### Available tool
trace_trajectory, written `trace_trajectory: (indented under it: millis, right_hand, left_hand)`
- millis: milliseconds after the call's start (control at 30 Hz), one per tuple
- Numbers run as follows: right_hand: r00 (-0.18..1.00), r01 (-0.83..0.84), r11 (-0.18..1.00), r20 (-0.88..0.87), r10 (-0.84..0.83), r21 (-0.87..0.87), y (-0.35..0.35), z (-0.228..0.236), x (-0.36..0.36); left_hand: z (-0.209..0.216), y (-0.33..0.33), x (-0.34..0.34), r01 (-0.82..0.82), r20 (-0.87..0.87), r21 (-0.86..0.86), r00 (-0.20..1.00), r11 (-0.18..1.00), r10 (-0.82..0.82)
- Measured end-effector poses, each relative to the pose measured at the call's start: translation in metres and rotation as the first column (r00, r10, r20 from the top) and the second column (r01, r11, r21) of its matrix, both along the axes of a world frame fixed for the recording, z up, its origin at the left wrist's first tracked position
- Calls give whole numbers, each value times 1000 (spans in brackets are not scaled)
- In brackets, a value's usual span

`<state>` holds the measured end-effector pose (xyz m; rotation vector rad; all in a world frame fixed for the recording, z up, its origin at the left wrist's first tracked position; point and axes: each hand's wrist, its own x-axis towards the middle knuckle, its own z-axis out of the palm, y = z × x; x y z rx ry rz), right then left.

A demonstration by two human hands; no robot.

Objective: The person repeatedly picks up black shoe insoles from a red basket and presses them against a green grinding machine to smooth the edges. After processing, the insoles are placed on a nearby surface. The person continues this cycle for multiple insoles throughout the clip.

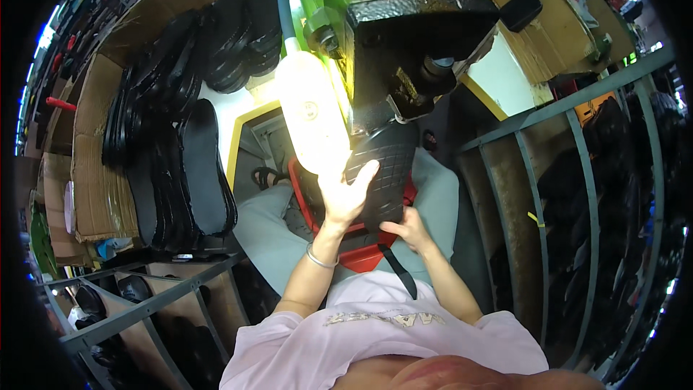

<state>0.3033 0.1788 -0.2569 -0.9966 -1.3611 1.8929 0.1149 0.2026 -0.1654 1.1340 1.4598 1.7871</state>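
Beside corrugated cardboard (pixel 101 152), right grip (pixel 413 231) pinches a grooved black sole (pixel 388 173); left grip (pixel 342 201) splayed.

The white table (pixel 503 83) with yellow edging carries, on its left part, close-packed rows of black soles (pixel 198 159), a brown cardboard wall (pixel 105 180) along their outer side

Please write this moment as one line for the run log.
left hand: at left edge of black sole, partly in glare | right hand: at sole's near end | lamp: lit
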Motion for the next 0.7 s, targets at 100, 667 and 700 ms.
trace_trajectory:
  millis: [100, 667, 700]
  right_hand:
    - [931, 196, 911, -222, -288, -362, -14, -18, 42]
    - [953, 154, 977, -285, -108, 146, 158, 144, -3]
    - [959, 145, 977, -264, -100, 155, 151, 143, -13]
  left_hand:
    - [1, -13, 7, 40, 176, -3, 984, 999, -39]
    - [38, -32, -93, -55, -32, 13, 998, 998, 56]
    - [37, -40, -101, -95, 52, 20, 994, 995, 94]
